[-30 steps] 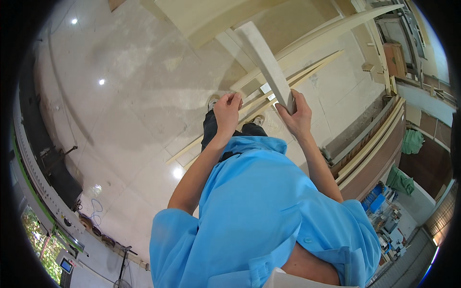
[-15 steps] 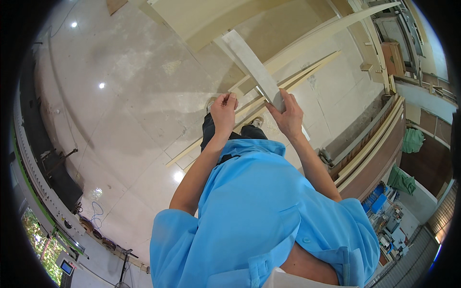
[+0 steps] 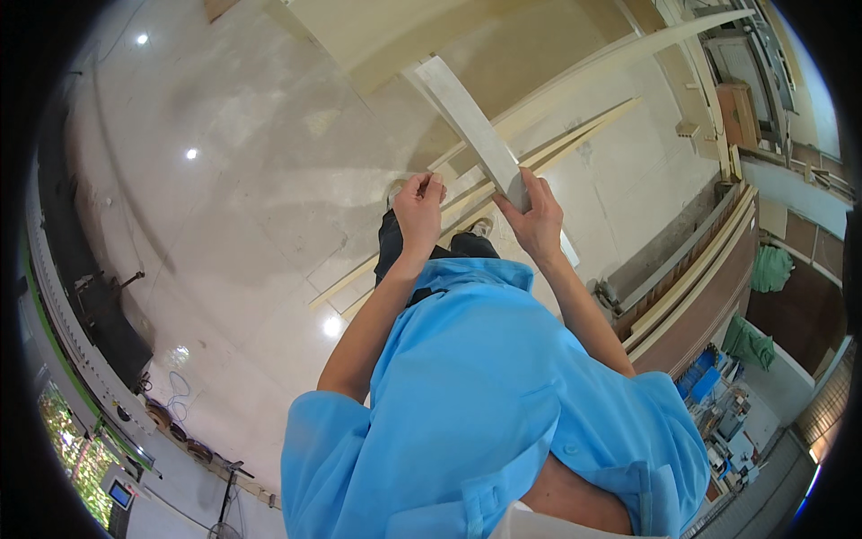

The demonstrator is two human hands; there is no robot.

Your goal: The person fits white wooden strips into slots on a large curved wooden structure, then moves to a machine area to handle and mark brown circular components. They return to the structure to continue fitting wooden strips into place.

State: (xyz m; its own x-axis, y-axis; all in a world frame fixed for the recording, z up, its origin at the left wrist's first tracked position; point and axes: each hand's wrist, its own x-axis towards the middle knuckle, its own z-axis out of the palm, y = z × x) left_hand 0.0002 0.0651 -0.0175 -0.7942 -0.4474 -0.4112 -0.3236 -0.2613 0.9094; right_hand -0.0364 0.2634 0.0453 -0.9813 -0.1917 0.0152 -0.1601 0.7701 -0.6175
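Right hand point(image 3: 539, 220) pinches one end of the white board point(image 3: 471, 126); left hand point(image 3: 418, 214), fingers curled in, is left of it.

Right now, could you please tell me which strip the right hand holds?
The pale grey strip, its near end in the right hand; the yellowish strips lie outside that grip.

Two bare hands point(image 3: 418, 214), one hand-held pale board point(image 3: 470, 119), two shoes point(image 3: 482, 227), two dark trouser legs point(image 3: 390, 241), one blue shirt point(image 3: 467, 395), two green cloths point(image 3: 770, 269), one brown box point(image 3: 737, 115), one small screen point(image 3: 120, 493)
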